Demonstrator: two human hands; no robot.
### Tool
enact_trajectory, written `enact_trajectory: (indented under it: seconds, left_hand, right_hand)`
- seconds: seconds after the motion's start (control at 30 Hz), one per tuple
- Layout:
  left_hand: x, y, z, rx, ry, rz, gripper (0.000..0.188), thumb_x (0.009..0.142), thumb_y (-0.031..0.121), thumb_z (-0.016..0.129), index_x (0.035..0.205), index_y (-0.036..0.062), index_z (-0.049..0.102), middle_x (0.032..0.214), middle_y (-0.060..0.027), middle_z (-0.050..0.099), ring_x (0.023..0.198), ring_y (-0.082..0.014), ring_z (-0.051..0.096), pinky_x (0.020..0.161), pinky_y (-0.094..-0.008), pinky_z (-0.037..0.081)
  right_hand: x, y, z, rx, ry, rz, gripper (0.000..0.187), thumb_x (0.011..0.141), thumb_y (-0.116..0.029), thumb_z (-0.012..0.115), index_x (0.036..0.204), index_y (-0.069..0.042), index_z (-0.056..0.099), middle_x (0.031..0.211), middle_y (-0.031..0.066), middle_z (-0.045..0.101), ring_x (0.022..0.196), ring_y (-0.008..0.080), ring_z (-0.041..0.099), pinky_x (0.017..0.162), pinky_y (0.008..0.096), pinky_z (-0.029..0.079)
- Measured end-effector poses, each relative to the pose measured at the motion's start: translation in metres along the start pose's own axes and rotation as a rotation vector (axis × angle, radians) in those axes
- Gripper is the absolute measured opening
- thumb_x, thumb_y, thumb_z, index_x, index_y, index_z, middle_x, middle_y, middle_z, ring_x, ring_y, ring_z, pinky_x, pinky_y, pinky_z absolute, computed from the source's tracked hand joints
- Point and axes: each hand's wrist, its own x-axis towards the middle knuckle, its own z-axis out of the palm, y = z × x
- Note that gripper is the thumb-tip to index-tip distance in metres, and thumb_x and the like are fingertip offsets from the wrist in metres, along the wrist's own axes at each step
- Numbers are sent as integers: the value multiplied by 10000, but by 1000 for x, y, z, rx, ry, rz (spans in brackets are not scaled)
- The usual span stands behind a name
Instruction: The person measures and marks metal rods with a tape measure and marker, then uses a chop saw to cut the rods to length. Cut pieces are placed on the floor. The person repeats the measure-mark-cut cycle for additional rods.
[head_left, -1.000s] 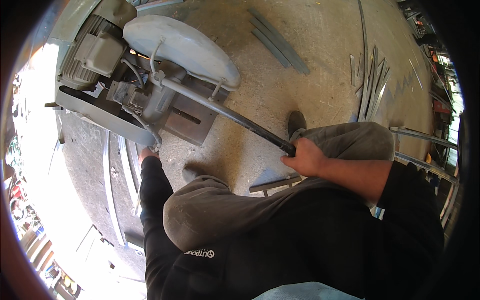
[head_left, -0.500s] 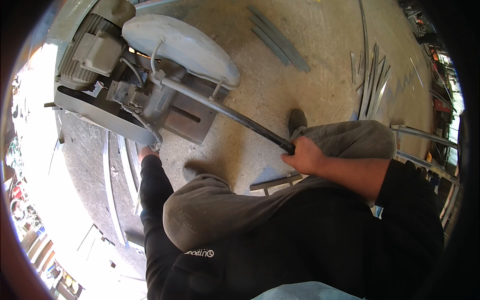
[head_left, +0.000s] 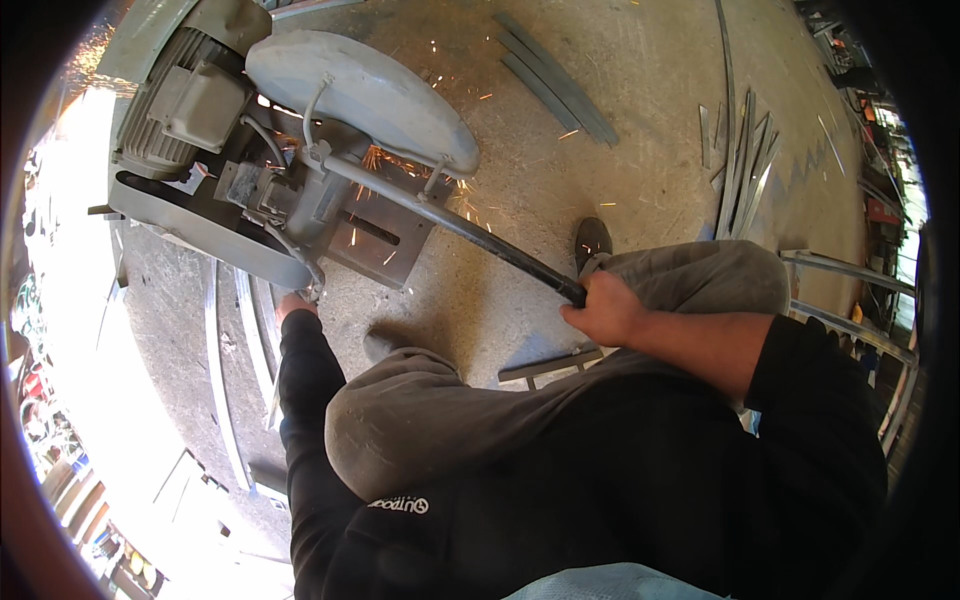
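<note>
A large abrasive cut-off saw with a grey round blade guard [head_left: 365, 95] stands at the upper left. Orange sparks [head_left: 378, 160] spray beneath the guard and scatter over the slotted base plate [head_left: 365, 235]. My right hand [head_left: 610, 312] is wrapped round the dark grip end of the saw's long lever [head_left: 470, 230]. Beside the end of the belt cover [head_left: 210, 235], my left hand [head_left: 297, 303] is closed at the tip of a bent metal handle [head_left: 308, 268]; its fingers are partly hidden. The cutting spot itself is hidden behind the guard.
The saw's finned motor [head_left: 165, 110] is at far left. Flat metal strips [head_left: 560, 80] lie on the concrete beyond, with offcuts [head_left: 745, 170] at right. Long light strips [head_left: 225, 380] lie by my left arm. A metal frame [head_left: 850, 265] stands at right, a small stand [head_left: 550, 368] between my legs.
Sparks now fly from under the guard and at the far left, where only a small glow showed earlier. The lever's end has shifted very slightly; both hands keep their hold.
</note>
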Motion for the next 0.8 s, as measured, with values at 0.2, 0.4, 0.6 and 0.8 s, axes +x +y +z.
enact_trajectory:
  seconds: [0.2,0.4,0.6,0.8]
  left_hand:
    - [-1,1,-2,-5,-6,-4,298,867,184,712,1132,58,764,1222,-194,730,1188,-356,685,1009,-456,547]
    - [1,0,-2,20,-29,34,302,863,186,719,1135,65,766,1229,-186,728,1190,-347,685,1007,-456,549]
    - [4,-1,1,16,-22,24,299,870,188,711,1138,70,768,1231,-182,728,1193,-348,684,1009,-457,548]
    - [5,-1,3,2,-18,7,282,885,174,680,1130,68,772,1227,-183,731,1188,-353,687,1008,-460,548]
  right_hand:
    - [2,3,4,-11,34,-30,369,828,-338,710,856,30,728,847,284,697,893,450,700,839,512,563]
    - [3,2,3,-27,15,-20,382,821,-333,709,848,47,722,854,294,695,889,459,697,840,515,562]
    - [3,-2,1,-25,9,-1,377,822,-324,706,870,50,728,868,295,699,900,453,699,846,509,561]
    - [4,-4,0,-11,-23,44,370,821,-312,704,878,52,729,870,295,702,903,447,703,851,505,560]
